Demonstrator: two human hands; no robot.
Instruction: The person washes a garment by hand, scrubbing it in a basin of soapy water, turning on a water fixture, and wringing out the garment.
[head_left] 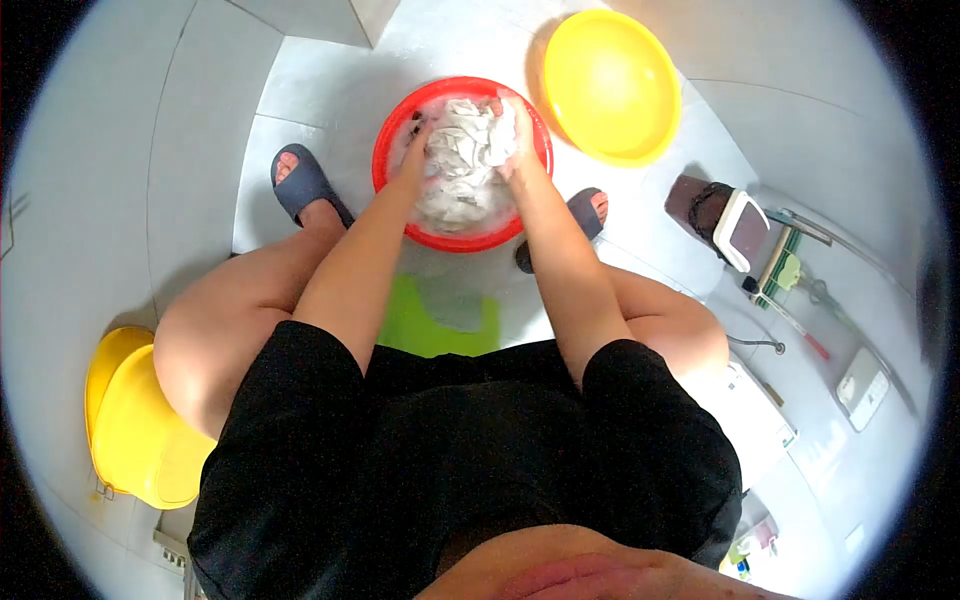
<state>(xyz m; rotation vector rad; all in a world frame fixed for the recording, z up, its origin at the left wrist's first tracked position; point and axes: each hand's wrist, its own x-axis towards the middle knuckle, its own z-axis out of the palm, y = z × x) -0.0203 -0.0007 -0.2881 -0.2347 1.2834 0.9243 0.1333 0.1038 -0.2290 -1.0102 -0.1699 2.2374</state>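
A round red basin (pixel 465 243) stands on the tiled floor between my feet, with foamy water inside. In it lies a bunched white cloth (pixel 465 145), wet and crumpled. My left hand (pixel 416 155) is at the cloth's left side, its fingers pressed against the fabric and partly hidden by it. At the right side, my right hand (pixel 515 130) is wrapped round the cloth's edge, fingers curled over the top. Both hands grip the cloth over the basin.
A yellow basin (pixel 612 88) sits at the upper right, near a bin (pixel 700 210). A yellow bucket (pixel 145 430) is at the lower left. The green stool (pixel 440 325) is beneath me. Brushes (pixel 785 265) and a white box (pixel 750 415) are on the right.
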